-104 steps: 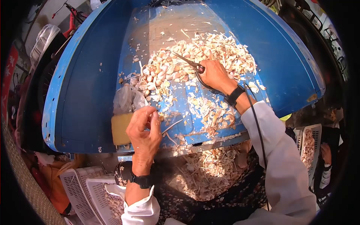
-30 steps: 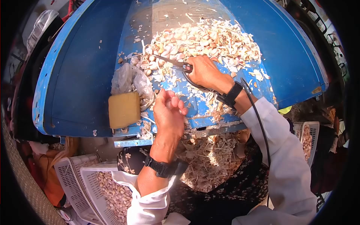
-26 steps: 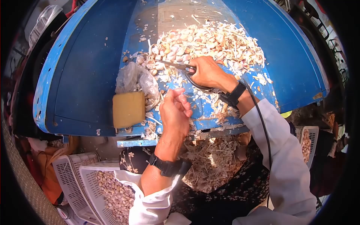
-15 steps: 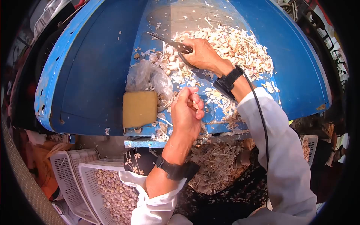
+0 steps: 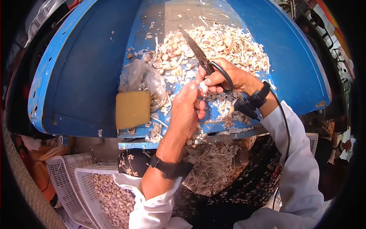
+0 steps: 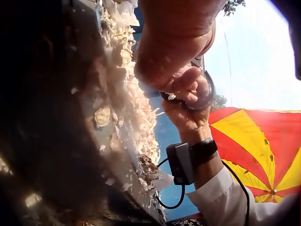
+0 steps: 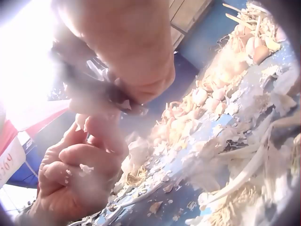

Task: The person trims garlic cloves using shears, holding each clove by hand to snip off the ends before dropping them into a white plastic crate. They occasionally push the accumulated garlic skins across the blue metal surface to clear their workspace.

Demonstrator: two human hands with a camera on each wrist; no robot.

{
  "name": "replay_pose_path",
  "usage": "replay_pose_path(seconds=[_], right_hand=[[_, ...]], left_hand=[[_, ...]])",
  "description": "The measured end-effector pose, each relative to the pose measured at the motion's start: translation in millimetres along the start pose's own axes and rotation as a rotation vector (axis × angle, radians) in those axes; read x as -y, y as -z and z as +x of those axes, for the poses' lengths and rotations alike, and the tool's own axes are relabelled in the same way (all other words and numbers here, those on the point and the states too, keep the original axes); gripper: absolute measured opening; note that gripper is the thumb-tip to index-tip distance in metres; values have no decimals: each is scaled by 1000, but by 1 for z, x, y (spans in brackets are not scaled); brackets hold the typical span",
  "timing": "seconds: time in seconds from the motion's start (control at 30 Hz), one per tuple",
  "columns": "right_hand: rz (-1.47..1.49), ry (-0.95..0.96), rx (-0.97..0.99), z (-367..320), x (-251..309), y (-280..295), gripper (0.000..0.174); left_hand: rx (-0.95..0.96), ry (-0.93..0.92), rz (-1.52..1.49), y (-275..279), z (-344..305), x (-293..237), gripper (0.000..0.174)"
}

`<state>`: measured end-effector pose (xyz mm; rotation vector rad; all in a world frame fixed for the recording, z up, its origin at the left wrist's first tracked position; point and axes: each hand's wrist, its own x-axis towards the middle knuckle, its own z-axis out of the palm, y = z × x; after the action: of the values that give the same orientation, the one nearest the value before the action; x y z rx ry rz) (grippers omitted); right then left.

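Over the blue table's [image 5: 87, 76] near edge, the left hand [image 5: 187, 110] curls, pinching a garlic clove [image 5: 204, 87] at its fingertips. Just beside it, the right hand [image 5: 236, 78] grips scissors [image 5: 196, 49] that point across the garlic pile [image 5: 228, 42]. Only the left wrist view shows a red-and-yellow umbrella [image 6: 254, 141]; glare blurs the right wrist view.

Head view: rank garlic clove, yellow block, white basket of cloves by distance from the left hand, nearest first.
1. Garlic clove: pinched at the left hand's fingertips, just below the scissors.
2. Yellow block: on the blue table, off to the hand's left.
3. White basket of cloves: below the table edge, down by the left elbow.
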<state>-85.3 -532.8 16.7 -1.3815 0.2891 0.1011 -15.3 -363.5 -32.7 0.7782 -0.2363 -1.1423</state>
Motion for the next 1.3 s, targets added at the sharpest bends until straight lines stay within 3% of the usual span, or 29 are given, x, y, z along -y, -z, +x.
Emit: replay_pose_path(seconds=[0.03, 0.1, 0.13, 0.2, 0.23, 0.3, 0.33, 0.43, 0.47, 0.53, 0.57, 0.73, 0.9, 0.97, 1.03, 1.07, 1.1, 1.13, 1.23, 1.3], right_hand=[[-32, 34, -12, -3, -2, -5, 21], [-20, 159, -77, -9, -1, -14, 22], [-46, 114, -104, -12, 0, -13, 24], [-303, 153, -264, -20, 1, -18, 21], [-449, 288, -385, -22, -6, -20, 23], [-868, 264, -474, -35, -8, -18, 31], [-950, 200, -468, -47, 1, -26, 40], [-1225, 95, -414, -66, 5, -30, 46], [-1224, 92, -418, -68, -2, -25, 46], [-1363, 261, -457, -67, -12, -18, 48], [-1410, 204, -454, -68, -13, -17, 46], [-1459, 192, -472, -67, -18, -12, 44], [-1438, 222, -413, -63, -21, -8, 45], [-1083, 105, -265, -58, -17, -9, 42], [-982, 194, -346, -51, -21, -3, 39], [-990, 251, -462, -45, -18, 2, 38], [-946, 176, -581, -39, -10, 10, 35], [-973, 265, -617, -30, -8, 24, 34], [-1046, 168, -715, 4, -8, 41, 29], [-1143, 120, -744, 31, -17, 46, 25]], left_hand=[[111, -8, -29, -2, -1, -1, 37], [118, -46, 8, -5, -4, -2, 37], [107, -59, 17, -5, -4, 0, 36], [44, -58, 7, 4, -2, 9, 32], [7, -106, -1, 3, -2, 9, 31], [-37, -193, -23, 0, -2, 8, 37], [-37, -193, -19, -1, -2, 8, 37], [-80, -279, 98, 5, 0, 9, 33], [-100, -300, 118, 6, 0, 10, 30], [-111, -308, 125, 6, 0, 9, 28], [-113, -304, 126, 6, 0, 9, 28], [-171, -361, 318, 3, 0, 8, 27], [-138, -365, 297, 0, 0, 6, 28], [-107, -331, 217, -6, -2, 6, 31], [-36, -269, 9, -3, -2, 4, 32], [-65, -241, -68, -5, -4, 1, 31], [-94, -214, -146, -10, -8, -5, 30], [-148, -153, -215, -17, -11, -10, 23], [-66, -115, -320, 6, -3, 1, 19], [-112, -101, -317, 14, 2, 6, 16]])
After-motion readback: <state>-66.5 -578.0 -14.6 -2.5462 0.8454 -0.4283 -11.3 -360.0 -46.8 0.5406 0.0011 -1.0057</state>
